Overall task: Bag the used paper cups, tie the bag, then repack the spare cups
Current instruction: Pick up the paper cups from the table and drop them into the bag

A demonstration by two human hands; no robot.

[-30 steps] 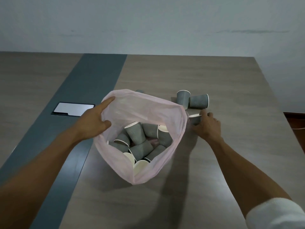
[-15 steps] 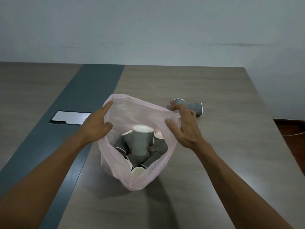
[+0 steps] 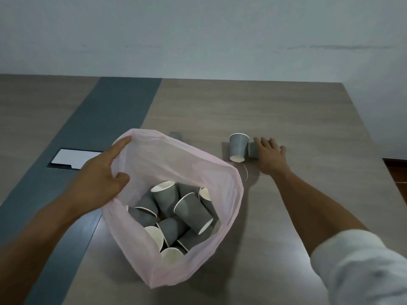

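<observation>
Reaching back out from the thin pink plastic bag (image 3: 176,164) whose rim the left hand (image 3: 103,175) pinches, the right hand (image 3: 269,156) spreads open over a lying grey paper cup (image 3: 253,150), so bagging continues.

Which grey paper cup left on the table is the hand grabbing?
The grey paper cup lying on its side under the right hand. The upside-down grey cup beside it is untouched, and another grey cup peeks from behind the pink plastic bag.

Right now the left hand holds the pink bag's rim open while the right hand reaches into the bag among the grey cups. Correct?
Not quite. In the head view the left hand does hold the pink bag open by its rim, but the right hand is outside the bag, on the table beside it, reaching over a lying grey cup next to the standing cup.
</observation>
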